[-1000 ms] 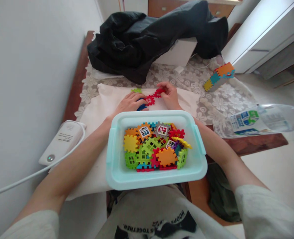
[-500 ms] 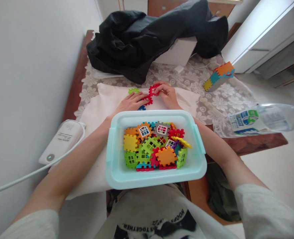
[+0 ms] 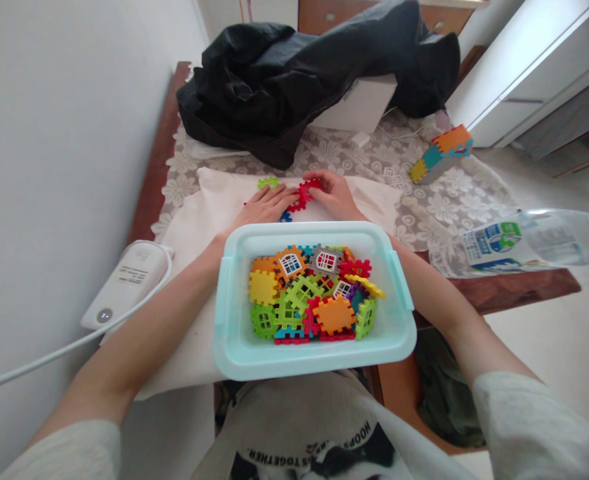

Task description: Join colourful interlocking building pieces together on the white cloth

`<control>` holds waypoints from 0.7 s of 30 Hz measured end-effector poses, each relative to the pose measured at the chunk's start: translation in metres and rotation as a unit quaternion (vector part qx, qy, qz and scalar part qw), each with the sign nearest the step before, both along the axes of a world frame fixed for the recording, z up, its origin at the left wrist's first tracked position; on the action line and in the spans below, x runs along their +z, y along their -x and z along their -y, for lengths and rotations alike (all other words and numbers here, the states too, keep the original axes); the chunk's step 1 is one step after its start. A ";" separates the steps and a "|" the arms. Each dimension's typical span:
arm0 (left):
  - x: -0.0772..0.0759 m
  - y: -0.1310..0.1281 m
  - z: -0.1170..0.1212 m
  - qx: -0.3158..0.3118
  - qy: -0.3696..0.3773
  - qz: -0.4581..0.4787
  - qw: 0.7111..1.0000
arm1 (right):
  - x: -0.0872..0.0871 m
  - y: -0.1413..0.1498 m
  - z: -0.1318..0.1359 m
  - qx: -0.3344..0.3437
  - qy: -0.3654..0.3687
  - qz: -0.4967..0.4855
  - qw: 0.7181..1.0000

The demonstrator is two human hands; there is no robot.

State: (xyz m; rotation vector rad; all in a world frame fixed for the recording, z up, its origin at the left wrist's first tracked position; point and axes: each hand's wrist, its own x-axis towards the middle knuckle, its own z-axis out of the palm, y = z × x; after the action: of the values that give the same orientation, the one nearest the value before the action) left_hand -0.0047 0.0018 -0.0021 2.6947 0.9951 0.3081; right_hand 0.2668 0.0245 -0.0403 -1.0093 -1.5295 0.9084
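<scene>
My left hand (image 3: pixel 263 205) lies on the white cloth (image 3: pixel 199 220) with its fingers pressing a red waffle block (image 3: pixel 297 203). A blue block (image 3: pixel 285 216) shows under that hand. My right hand (image 3: pixel 333 193) pinches a second red block (image 3: pixel 308 187), held against the first. A green block (image 3: pixel 268 182) lies just beyond my left hand. Nearer to me sits a pale turquoise tub (image 3: pixel 234 347) holding several coloured blocks (image 3: pixel 309 293).
A black jacket (image 3: pixel 299 73) is heaped over a white box (image 3: pixel 357 103) at the far side. A built block piece (image 3: pixel 440 153) stands on the lace cloth to the right, a plastic bottle (image 3: pixel 534 243) lies at the right edge, and a white device with a cable (image 3: pixel 127 283) sits left.
The two red blocks have come closer together between my hands, and my right hand has tipped its block toward the left one. The camera shifted slightly.
</scene>
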 end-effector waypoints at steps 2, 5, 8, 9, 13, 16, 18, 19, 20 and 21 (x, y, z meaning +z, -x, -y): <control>-0.001 0.000 0.000 -0.003 -0.006 -0.013 1.000 | -0.003 0.000 -0.002 -0.006 -0.028 0.018 0.999; -0.001 0.000 0.001 -0.006 -0.018 -0.046 0.999 | -0.007 0.000 -0.003 -0.028 -0.057 0.060 0.996; -0.001 0.000 0.001 -0.008 -0.024 -0.072 0.997 | -0.008 0.002 0.000 -0.050 -0.070 0.121 0.989; -0.002 0.000 0.001 -0.008 -0.023 -0.077 0.997 | -0.008 0.003 0.002 -0.055 -0.078 0.137 0.986; -0.003 0.001 0.001 -0.008 -0.021 -0.076 0.997 | -0.008 0.006 0.006 -0.052 -0.085 0.153 0.983; -0.004 0.001 0.000 -0.007 -0.024 -0.072 0.997 | -0.009 0.007 0.005 -0.058 -0.072 0.143 0.985; -0.004 0.001 0.000 -0.007 -0.023 -0.073 0.997 | -0.009 0.007 0.004 -0.073 -0.069 0.137 0.985; -0.004 0.001 0.000 -0.010 -0.022 -0.074 0.997 | -0.009 0.007 0.004 -0.082 -0.068 0.132 0.985; -0.003 0.001 0.000 -0.013 -0.019 -0.076 0.997 | -0.009 0.007 0.004 -0.089 -0.066 0.127 0.986; -0.002 0.001 0.000 -0.016 -0.016 -0.078 0.997 | -0.008 0.007 0.004 -0.095 -0.063 0.122 0.986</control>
State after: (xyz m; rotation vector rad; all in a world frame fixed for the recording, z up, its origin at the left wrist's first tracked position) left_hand -0.0056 0.0019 -0.0036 2.7951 0.9958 0.1101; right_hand 0.2598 0.0205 -0.0481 -1.1848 -1.6378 0.5634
